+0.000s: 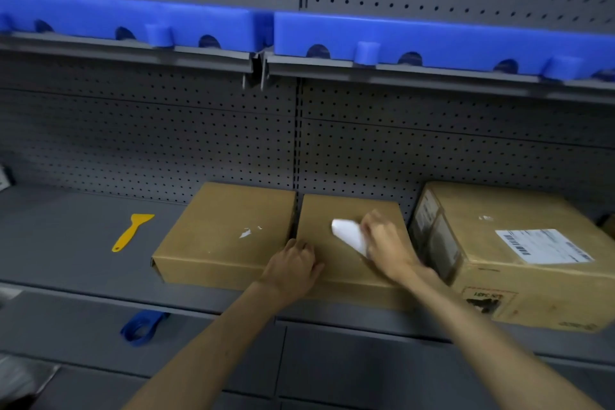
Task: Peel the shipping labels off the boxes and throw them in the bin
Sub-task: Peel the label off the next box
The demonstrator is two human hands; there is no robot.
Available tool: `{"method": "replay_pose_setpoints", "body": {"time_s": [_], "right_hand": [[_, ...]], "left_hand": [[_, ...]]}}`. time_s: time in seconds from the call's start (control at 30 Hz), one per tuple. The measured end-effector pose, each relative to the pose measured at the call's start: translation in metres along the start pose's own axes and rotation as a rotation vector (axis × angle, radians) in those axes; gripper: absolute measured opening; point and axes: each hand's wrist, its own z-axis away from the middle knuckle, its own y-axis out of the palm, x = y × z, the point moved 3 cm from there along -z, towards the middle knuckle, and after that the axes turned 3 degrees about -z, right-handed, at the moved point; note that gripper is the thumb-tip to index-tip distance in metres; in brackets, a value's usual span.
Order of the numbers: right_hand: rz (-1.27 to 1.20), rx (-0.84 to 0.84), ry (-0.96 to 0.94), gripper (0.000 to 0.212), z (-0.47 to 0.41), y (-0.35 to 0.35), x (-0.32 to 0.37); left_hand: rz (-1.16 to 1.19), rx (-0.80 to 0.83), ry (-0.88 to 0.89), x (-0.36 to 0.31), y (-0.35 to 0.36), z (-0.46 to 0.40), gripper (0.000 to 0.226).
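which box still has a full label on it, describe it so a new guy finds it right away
On the grey shelf stand three cardboard boxes in a row. Take the right-hand box, the biggest. It alone carries a flat white barcoded label on top.

A stockroom or shop back-area with metal retail shelving.

Grey pegboard back panels (199, 130) run behind a grey metal shelf (76, 243), with slotted uprights between the bays. Blue plastic trays (432, 40) sit on the shelf above. Brown cardboard boxes (219, 236) stand in a row on the shelf, the right one bearing a printed shipping label (542, 246). A yellow plastic scraper (131, 231) lies to the left.
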Motion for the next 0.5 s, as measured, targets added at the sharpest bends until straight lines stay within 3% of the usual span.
{"method": "replay_pose_setpoints", "body": {"time_s": [0.1, 0.3, 0.43, 0.5], "right_hand": [[-0.074, -0.215, 0.178, 0.013, -0.015, -0.027, -0.027], [-0.106, -0.164, 0.116, 0.015, -0.010, -0.024, -0.028], [-0.240, -0.465, 0.233, 0.013, -0.012, -0.059, -0.046], [-0.243, -0.464, 0.186, 0.011, -0.010, -0.063, -0.039]], "left_hand": [[0.002, 0.011, -0.014, 0.000, 0.000, -0.001, 0.034], [-0.012, 0.016, -0.022, -0.002, 0.000, 0.000, 0.035], [-0.021, 0.052, -0.040, -0.003, 0.000, -0.002, 0.037], [-0.065, 0.062, -0.023, -0.007, 0.000, -0.004, 0.038]]}}
